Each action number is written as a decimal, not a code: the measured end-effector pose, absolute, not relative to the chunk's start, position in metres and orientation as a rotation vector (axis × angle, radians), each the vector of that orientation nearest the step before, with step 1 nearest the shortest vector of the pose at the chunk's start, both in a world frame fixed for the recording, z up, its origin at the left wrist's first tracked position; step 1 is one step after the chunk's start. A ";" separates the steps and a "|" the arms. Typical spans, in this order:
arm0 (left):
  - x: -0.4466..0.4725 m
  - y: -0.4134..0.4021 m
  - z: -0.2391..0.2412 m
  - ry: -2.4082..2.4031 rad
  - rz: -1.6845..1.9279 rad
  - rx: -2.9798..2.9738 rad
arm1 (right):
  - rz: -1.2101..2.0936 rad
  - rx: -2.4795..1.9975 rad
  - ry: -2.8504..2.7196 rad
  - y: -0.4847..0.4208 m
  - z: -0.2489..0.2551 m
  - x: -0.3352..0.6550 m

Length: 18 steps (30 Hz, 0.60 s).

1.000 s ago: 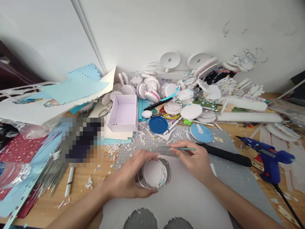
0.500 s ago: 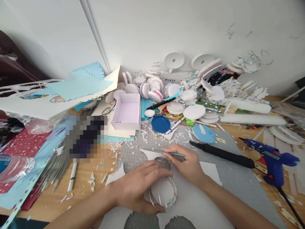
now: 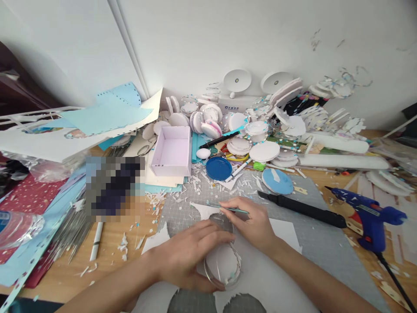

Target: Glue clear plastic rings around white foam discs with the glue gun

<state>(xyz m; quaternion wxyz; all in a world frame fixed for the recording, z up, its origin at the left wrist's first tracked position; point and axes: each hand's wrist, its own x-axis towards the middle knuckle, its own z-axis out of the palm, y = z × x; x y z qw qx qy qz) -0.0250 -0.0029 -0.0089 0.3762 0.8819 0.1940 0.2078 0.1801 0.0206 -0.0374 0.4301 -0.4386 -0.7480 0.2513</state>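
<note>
My left hand [image 3: 192, 254] curves around a clear round ring [image 3: 239, 261], thumb low and fingers across its far side. The ring rests on a white sheet [image 3: 260, 278] whose near edge has round cut-outs with rough rims. Small pale scraps cling to the ring's right side. Between the thumb and fingers of my right hand [image 3: 249, 217] is a pair of slim teal tweezers [image 3: 239, 210], pointing left above a ragged tip of the sheet. A grey cutting mat [image 3: 319, 243] lies beneath.
A black cutter [image 3: 306, 208] and a blue glue gun [image 3: 368, 213] lie to the right. Beyond the hands are a blue lid [image 3: 219, 168], a pale open box [image 3: 171, 152] and piled white discs [image 3: 264, 151]. Thin wires [image 3: 73, 234] and a marker [image 3: 97, 241] are at left.
The whole view has shifted slightly. Both hands keep nearly the same pose, with the left on the ring and the tweezers in the right.
</note>
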 end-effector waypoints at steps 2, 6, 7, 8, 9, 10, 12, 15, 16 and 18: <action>-0.025 -0.003 -0.010 0.494 0.531 2.248 | 0.633 -1.101 -1.864 0.020 -0.038 0.180; -0.025 -0.002 -0.011 0.499 0.520 2.233 | 0.647 -1.126 -1.822 0.019 -0.037 0.179; -0.026 -0.002 -0.011 0.502 0.516 2.230 | 0.652 -1.140 -1.803 0.019 -0.036 0.179; -0.026 -0.002 -0.010 0.504 0.514 2.227 | 0.659 -1.155 -1.783 0.020 -0.035 0.180; -0.026 -0.002 -0.010 0.507 0.514 2.225 | 0.667 -1.172 -1.764 0.020 -0.033 0.180; -0.026 -0.002 -0.009 0.510 0.513 2.223 | 0.675 -1.189 -1.745 0.020 -0.032 0.181; -0.026 -0.002 -0.007 0.521 0.513 2.220 | 0.685 -1.221 -1.712 0.021 -0.029 0.182; -0.026 -0.002 -0.005 0.541 0.514 2.217 | 0.690 -1.241 -1.694 0.023 -0.029 0.183; -0.026 -0.002 -0.005 0.543 0.515 2.219 | 0.693 -1.236 -1.703 0.023 -0.029 0.183; -0.026 -0.002 -0.006 0.544 0.514 2.222 | 0.699 -1.212 -1.735 0.023 -0.031 0.182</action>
